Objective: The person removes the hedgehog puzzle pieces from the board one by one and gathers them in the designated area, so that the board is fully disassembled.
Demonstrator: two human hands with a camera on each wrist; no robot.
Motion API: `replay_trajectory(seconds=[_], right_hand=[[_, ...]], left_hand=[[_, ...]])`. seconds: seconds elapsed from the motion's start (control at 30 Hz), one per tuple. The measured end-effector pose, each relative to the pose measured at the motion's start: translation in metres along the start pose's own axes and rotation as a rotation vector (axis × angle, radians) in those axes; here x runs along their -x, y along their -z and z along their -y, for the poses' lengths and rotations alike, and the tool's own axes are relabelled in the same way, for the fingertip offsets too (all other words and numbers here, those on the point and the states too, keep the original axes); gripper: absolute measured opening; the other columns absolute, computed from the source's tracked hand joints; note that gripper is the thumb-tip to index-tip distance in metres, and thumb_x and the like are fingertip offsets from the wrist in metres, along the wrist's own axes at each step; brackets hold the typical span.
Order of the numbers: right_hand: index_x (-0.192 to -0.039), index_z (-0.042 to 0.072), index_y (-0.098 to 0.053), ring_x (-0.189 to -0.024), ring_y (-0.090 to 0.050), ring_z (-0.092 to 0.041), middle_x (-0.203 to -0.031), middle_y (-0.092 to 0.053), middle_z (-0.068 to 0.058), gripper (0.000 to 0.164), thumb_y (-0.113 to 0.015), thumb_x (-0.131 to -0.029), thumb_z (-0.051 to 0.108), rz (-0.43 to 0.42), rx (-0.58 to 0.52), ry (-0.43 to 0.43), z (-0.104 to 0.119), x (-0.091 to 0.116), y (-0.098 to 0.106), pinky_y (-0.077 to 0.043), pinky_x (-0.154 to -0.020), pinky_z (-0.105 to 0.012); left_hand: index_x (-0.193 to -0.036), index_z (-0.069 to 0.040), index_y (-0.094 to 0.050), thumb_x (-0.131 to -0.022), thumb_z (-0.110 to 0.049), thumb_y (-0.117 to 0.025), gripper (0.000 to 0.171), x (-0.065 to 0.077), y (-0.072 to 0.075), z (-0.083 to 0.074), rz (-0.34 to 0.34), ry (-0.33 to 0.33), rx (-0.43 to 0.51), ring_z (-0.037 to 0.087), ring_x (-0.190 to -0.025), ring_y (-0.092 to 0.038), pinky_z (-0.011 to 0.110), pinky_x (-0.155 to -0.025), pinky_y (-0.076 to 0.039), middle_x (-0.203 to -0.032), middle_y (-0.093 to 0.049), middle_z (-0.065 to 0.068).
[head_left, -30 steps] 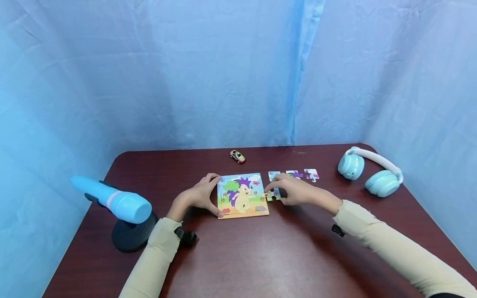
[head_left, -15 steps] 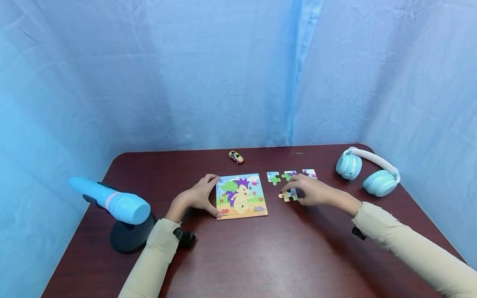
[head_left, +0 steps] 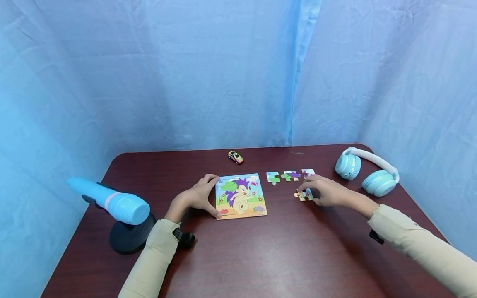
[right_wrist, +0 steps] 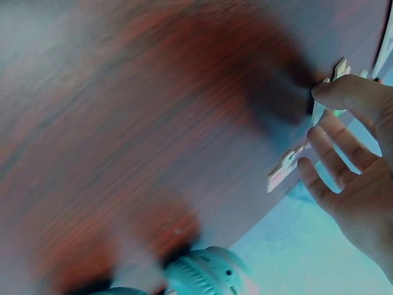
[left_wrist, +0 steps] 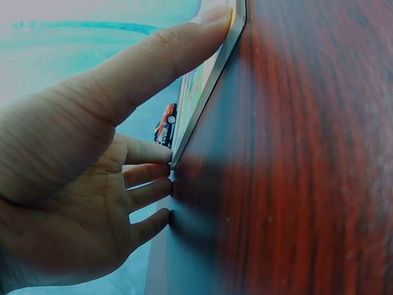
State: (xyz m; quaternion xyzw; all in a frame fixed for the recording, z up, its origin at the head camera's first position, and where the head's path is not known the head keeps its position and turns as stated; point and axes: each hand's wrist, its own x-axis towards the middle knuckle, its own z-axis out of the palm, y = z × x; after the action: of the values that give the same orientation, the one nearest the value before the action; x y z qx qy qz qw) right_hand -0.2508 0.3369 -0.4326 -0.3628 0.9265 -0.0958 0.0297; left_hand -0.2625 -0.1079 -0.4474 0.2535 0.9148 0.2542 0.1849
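Note:
A square jigsaw puzzle (head_left: pixel 241 196) with a purple-haired hedgehog picture lies in its frame on the table. My left hand (head_left: pixel 198 195) holds its left side, with the thumb on the near corner and the index finger at the far corner. The left wrist view shows the thumb (left_wrist: pixel 178 49) on the board's edge and the other fingers spread below. To the right, my right hand (head_left: pixel 326 191) pinches a loose puzzle piece (head_left: pixel 306 195) by its edge, low over the table. Behind it lie two puzzle pieces (head_left: pixel 273 177) (head_left: pixel 291 176) and a third puzzle piece (head_left: pixel 307 172), partly hidden.
A toy car (head_left: pixel 235 157) stands behind the puzzle. Light-blue headphones (head_left: pixel 379 183) lie at the right. A blue microphone-shaped object (head_left: pixel 126 207) sits on a black round stand (head_left: pixel 128 240) at the left. Blue curtains (head_left: pixel 223 82) surround the dark table (head_left: pixel 253 256).
My right hand has moved right, away from the puzzle, taking the loose piece with it. The two pieces behind have come into fuller view. My left hand has stayed at the puzzle.

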Motion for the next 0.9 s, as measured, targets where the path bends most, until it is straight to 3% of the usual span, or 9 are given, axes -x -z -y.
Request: replay_trajectory(seconds=[0.23, 0.47, 0.9], right_hand=[[-0.115, 0.011, -0.075, -0.086, -0.053, -0.019, -0.107, -0.066, -0.004, 0.047, -0.079, -0.073, -0.01, -0.027, 0.009, -0.017, -0.011, 0.008, 0.001, -0.046, -0.069, -0.029], [-0.116, 0.011, -0.075, -0.094, -0.057, -0.023, -0.116, -0.068, -0.008, 0.047, -0.076, -0.074, -0.012, -0.008, -0.015, -0.067, -0.019, 0.014, 0.005, -0.048, -0.072, -0.034], [-0.116, 0.01, -0.075, -0.093, -0.056, -0.023, -0.111, -0.069, -0.007, 0.045, -0.075, -0.076, -0.012, 0.008, -0.05, -0.092, -0.027, 0.016, 0.009, -0.046, -0.071, -0.032]], left_hand=[[-0.162, 0.0, -0.02, -0.072, -0.043, -0.093, 0.124, -0.002, -0.001, 0.002, -0.002, -0.002, 0.003, 0.037, -0.147, -0.029, 0.055, -0.117, -0.036, -0.162, -0.023, 0.019], [-0.162, -0.001, -0.02, -0.072, -0.043, -0.093, 0.124, -0.002, -0.002, 0.002, 0.0, 0.01, 0.01, 0.036, -0.148, -0.028, 0.054, -0.118, -0.036, -0.163, -0.022, 0.018], [-0.162, -0.001, -0.019, -0.072, -0.042, -0.092, 0.123, -0.002, -0.003, 0.002, -0.001, 0.017, 0.012, 0.036, -0.148, -0.029, 0.053, -0.118, -0.035, -0.162, -0.023, 0.018]])
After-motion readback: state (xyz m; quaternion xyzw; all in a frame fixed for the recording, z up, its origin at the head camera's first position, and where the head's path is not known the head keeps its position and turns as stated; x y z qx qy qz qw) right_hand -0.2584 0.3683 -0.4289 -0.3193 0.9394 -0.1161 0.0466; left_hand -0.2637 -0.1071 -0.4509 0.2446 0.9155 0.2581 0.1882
